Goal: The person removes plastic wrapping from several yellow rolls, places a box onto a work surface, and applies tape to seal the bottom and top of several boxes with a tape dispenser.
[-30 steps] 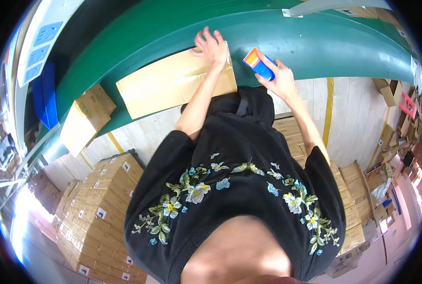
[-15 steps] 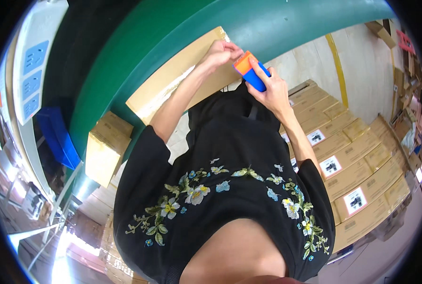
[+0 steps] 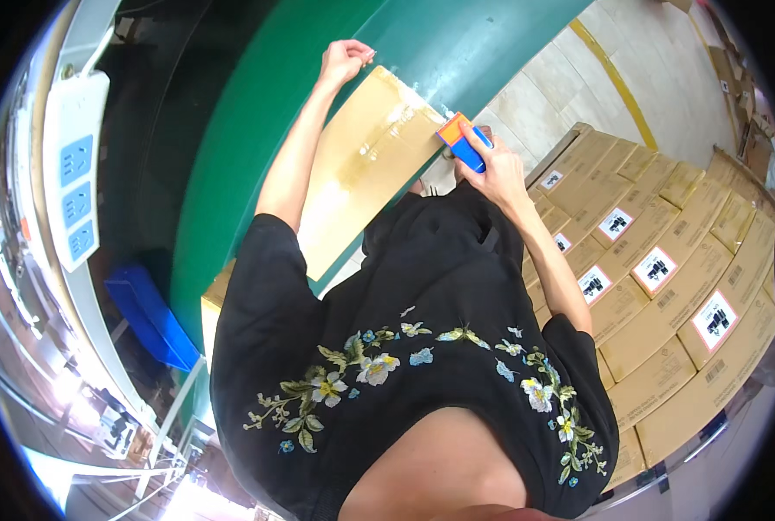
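Note:
A long brown carton (image 3: 352,182) lies slantwise on the green table (image 3: 422,39), with shiny clear tape near its far end. My right hand (image 3: 496,174) is wrapped round an orange and blue tape dispenser (image 3: 464,143), whose orange end rests at the carton's right corner. Off the carton's far left edge, my left hand (image 3: 346,62) is closed, thumb and fingers pinched together. Whatever sits between those fingertips, if anything, is too small to make out.
To the right stand stacked brown cartons (image 3: 656,304) with white labels. A smaller carton (image 3: 216,295) pokes out beside my left sleeve. Farther left are a blue bin (image 3: 148,317) and a white socket strip (image 3: 82,174). Yellow tape (image 3: 617,78) marks the floor.
My left hand has drawn away from the dispenser, going left past the carton's far edge. The right hand with the dispenser sits slightly lower in view. The view itself has shifted.

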The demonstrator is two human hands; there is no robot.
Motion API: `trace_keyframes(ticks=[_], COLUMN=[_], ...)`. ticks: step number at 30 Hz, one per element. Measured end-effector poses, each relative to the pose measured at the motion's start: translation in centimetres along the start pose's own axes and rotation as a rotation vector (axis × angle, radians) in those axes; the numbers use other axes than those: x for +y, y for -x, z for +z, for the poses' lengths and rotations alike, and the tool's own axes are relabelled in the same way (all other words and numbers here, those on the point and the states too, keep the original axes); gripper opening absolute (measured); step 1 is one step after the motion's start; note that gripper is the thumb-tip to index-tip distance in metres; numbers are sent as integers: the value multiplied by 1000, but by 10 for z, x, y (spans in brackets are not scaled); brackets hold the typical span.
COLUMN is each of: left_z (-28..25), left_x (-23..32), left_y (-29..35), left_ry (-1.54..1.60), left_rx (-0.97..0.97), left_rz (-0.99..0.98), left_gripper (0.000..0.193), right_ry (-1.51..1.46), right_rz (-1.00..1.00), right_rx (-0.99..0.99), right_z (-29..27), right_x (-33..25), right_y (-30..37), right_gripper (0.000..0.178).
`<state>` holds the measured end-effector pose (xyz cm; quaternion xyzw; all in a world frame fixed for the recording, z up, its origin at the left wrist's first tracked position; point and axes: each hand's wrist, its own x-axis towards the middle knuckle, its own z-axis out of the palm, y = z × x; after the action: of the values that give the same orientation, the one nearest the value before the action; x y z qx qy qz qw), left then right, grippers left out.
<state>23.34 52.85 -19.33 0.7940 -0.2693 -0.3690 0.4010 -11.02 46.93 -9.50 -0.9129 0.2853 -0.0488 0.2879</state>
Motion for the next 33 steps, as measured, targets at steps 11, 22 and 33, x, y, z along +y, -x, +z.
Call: trace_keyframes(ticks=[11,22,33], left_z=[27,22,47], left_x=[2,14,72], left_y=[26,61,45], left_ry=[-1010,-279,-1052], left_rx=[670,107,-204], left_rz=[325,-105,-54], left_gripper=[37,38,46], right_ry=[-52,-74,-91], right_rz=[17,44,336], right_rx=[1,-50,-408], right_z=[8,-24,26], right_x=[13,11,31], right_y=[-7,34,-36], right_gripper=[62,65,54])
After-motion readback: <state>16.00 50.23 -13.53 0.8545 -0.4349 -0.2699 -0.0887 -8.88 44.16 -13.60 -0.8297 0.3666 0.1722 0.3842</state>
